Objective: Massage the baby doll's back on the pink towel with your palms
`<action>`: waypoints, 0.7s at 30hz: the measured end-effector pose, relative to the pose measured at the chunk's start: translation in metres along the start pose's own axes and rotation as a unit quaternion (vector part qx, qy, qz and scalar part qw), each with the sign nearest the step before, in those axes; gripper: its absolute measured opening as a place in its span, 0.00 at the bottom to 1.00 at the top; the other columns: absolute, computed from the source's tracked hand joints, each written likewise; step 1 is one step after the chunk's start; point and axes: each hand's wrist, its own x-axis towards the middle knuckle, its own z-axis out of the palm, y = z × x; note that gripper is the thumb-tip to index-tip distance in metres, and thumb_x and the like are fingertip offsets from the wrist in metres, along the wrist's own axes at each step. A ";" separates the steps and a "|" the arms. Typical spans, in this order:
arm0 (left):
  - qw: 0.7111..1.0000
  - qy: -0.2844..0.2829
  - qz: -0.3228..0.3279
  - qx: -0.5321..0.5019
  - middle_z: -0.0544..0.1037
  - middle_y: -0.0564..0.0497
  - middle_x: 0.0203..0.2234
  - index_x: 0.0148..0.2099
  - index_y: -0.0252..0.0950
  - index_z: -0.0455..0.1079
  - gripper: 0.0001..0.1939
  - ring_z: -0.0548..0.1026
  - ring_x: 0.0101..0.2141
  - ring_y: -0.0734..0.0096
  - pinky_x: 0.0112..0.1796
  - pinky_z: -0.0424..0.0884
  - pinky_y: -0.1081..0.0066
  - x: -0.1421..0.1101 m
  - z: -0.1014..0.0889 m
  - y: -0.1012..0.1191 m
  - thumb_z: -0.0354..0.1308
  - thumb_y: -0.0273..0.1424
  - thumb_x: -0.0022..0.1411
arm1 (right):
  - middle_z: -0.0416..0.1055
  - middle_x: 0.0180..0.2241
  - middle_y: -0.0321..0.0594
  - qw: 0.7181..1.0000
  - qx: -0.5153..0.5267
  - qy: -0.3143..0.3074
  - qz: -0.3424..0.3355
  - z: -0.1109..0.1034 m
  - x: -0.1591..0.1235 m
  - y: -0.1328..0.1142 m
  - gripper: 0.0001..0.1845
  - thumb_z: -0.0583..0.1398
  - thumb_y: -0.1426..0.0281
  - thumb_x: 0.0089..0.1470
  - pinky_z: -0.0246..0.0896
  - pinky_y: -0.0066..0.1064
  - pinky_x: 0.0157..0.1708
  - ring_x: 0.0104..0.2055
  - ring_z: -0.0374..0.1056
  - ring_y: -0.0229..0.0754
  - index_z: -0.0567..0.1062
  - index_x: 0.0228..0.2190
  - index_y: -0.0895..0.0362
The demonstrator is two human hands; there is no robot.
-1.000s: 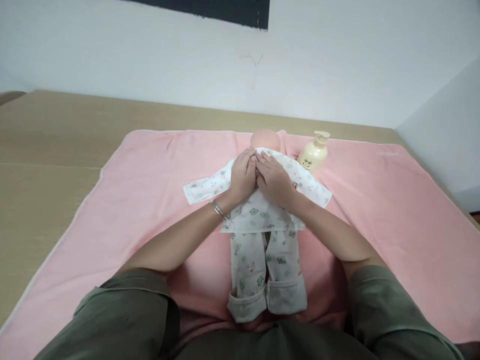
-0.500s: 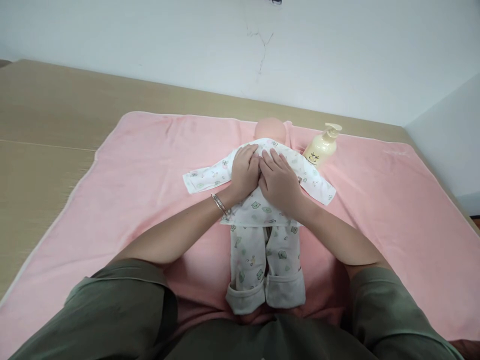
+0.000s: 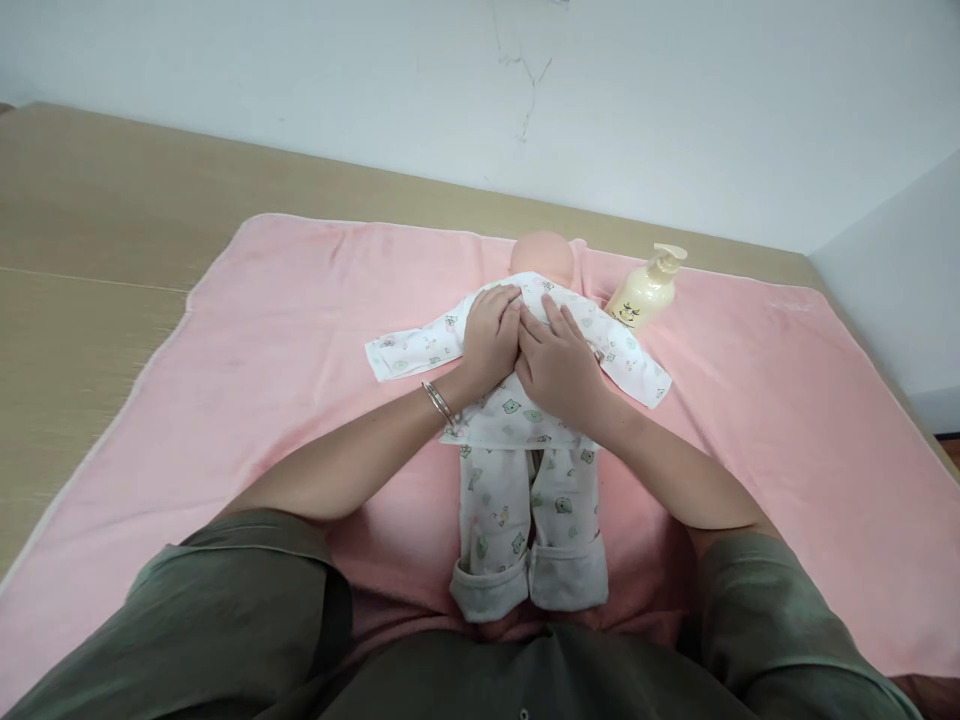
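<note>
A baby doll (image 3: pixel 541 256) lies with its head away from me, only the top of the head showing. It wears a white printed shirt (image 3: pixel 501 418) with the sleeves spread to both sides, and matching trousers (image 3: pixel 496 510) with turned-up cuffs. My left hand (image 3: pixel 491 338) rests flat on the chest of the shirt, fingers pointing up and inward. Beside it, touching at the fingers and thumb, my right hand (image 3: pixel 559 362) lies flat on the shirt too, its fingers slightly apart. Neither hand grips the cloth visibly.
A pink blanket (image 3: pixel 300 330) is spread under the doll on a wooden surface (image 3: pixel 90 200). To the right of the doll's head a cream pump bottle (image 3: pixel 643 292) leans on the blanket. A cracked white wall (image 3: pixel 337 90) rises behind.
The view has tilted very slightly. Both hands stay on the doll's chest, with the right hand's fingers shifted a little.
</note>
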 end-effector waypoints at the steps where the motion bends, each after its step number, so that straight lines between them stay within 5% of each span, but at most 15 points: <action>1: 1.000 0.002 0.001 -0.003 0.78 0.45 0.51 0.49 0.34 0.73 0.19 0.74 0.53 0.64 0.59 0.67 0.61 0.000 0.000 0.000 0.42 0.28 0.67 | 0.62 0.65 0.44 1.000 0.010 -0.003 -0.007 0.000 0.000 -0.001 0.28 0.48 0.70 0.63 0.40 0.55 0.70 0.72 0.46 0.58 0.65 0.62 0.61; 6: 1.000 0.001 0.018 0.000 0.79 0.44 0.48 0.47 0.35 0.73 0.19 0.75 0.51 0.63 0.58 0.68 0.60 0.001 -0.001 0.002 0.40 0.29 0.68 | 0.58 0.67 0.41 0.998 0.055 0.004 0.028 0.004 0.015 0.019 0.28 0.45 0.71 0.64 0.43 0.52 0.70 0.72 0.48 0.50 0.64 0.63 0.57; 11: 0.999 -0.022 0.017 0.032 0.77 0.43 0.53 0.52 0.33 0.72 0.20 0.72 0.55 0.60 0.61 0.65 0.57 0.000 -0.001 0.001 0.43 0.29 0.65 | 0.54 0.68 0.52 0.993 0.066 0.004 0.101 0.005 0.025 0.034 0.31 0.45 0.67 0.64 0.43 0.47 0.70 0.72 0.46 0.51 0.58 0.65 0.67; 17: 0.985 -0.084 0.059 0.138 0.71 0.34 0.58 0.58 0.26 0.67 0.24 0.65 0.61 0.49 0.63 0.59 0.48 -0.005 -0.007 0.013 0.41 0.32 0.68 | 0.56 0.67 0.56 0.986 0.021 0.015 0.165 0.003 0.021 0.026 0.32 0.47 0.66 0.64 0.42 0.54 0.69 0.71 0.49 0.57 0.59 0.64 0.69; 21: 0.981 -0.119 0.046 0.146 0.72 0.35 0.58 0.57 0.26 0.67 0.24 0.66 0.61 0.49 0.63 0.59 0.48 0.006 -0.011 0.011 0.42 0.32 0.66 | 0.58 0.65 0.63 0.989 -0.032 0.016 0.145 -0.001 0.008 0.009 0.30 0.45 0.68 0.65 0.43 0.54 0.69 0.69 0.53 0.58 0.61 0.62 0.73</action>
